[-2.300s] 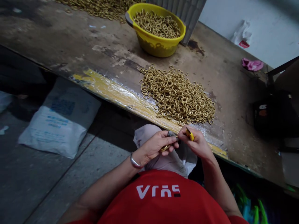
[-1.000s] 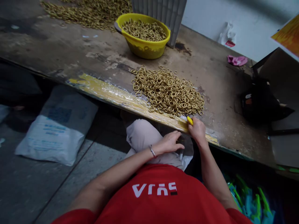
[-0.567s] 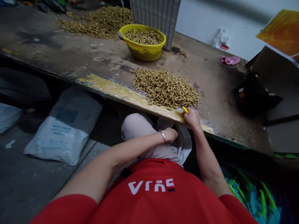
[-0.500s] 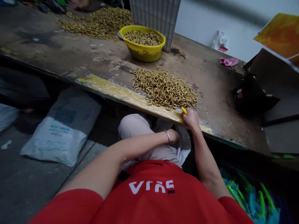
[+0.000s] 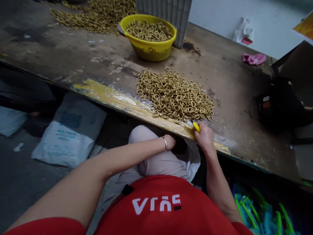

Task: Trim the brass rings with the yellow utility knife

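Note:
My right hand [image 5: 205,135] is closed at the table's front edge, with a small yellow piece [image 5: 196,127] sticking out of its grip; what kind of thing it belongs to cannot be made out. Just beyond it lies a heap of gold-coloured rings [image 5: 176,94]. My left hand [image 5: 170,142], with a bracelet at the wrist, is below the table edge above my knee, its fingers hidden. A whitish bag [image 5: 194,158] hangs open between my hands, under the edge.
A yellow basin [image 5: 151,50] full of rings stands behind the heap. Another ring pile [image 5: 97,19] lies far left, beside an upright grey panel [image 5: 166,16]. A pink cloth [image 5: 254,58] and a black bag [image 5: 281,107] are at right. A filled white sack [image 5: 66,137] lies on the floor.
My left hand has moved left, away from my right hand, and the bag's dark opening shows between them. My right hand keeps its grip by the heap. The view has shifted slightly.

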### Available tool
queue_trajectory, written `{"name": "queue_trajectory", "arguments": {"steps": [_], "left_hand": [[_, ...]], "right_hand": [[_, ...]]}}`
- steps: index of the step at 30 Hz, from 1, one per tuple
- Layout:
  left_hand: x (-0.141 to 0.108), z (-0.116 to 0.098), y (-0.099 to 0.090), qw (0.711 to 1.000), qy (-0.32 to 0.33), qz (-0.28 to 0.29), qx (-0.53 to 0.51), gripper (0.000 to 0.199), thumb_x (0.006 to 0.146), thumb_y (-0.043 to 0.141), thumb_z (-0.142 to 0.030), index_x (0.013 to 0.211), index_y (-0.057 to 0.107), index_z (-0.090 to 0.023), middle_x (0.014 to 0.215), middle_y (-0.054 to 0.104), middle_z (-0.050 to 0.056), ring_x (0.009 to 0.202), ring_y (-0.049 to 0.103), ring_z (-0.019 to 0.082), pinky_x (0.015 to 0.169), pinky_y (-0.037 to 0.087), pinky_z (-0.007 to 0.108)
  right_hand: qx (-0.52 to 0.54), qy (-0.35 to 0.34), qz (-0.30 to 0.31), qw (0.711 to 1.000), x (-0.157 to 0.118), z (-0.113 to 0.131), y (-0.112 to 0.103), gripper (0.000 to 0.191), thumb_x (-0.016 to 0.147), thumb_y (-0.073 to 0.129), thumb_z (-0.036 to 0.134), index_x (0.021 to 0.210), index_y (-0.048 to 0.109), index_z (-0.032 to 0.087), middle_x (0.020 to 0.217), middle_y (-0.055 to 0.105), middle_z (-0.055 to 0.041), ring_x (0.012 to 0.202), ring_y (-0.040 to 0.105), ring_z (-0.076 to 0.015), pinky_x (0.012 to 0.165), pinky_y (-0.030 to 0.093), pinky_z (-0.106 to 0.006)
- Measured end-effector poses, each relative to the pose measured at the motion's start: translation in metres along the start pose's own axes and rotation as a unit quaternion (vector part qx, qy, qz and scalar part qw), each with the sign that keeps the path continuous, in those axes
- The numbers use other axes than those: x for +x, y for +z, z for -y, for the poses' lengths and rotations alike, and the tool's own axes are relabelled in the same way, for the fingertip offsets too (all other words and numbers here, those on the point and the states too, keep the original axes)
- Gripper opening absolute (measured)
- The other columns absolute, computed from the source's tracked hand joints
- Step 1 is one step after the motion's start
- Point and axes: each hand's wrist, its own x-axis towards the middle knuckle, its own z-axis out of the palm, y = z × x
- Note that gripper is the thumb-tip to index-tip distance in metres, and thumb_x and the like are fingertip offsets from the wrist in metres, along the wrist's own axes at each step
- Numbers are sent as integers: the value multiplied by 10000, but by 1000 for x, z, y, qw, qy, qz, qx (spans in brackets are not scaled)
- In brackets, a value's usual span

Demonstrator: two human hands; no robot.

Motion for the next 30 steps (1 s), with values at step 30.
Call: {"name": "queue_trajectory", "arguments": {"steps": [30], "left_hand": [[-94, 9, -55, 764, -40, -372, -526, 136, 873, 611, -263, 959, 622, -158, 940, 723, 77, 763, 673, 158, 650, 534, 250]], "right_hand": [[474, -37, 111, 873, 35, 59, -22, 251, 866, 564, 414, 740, 532, 199, 598, 475, 41, 505, 410, -104, 487, 339, -231]]}}
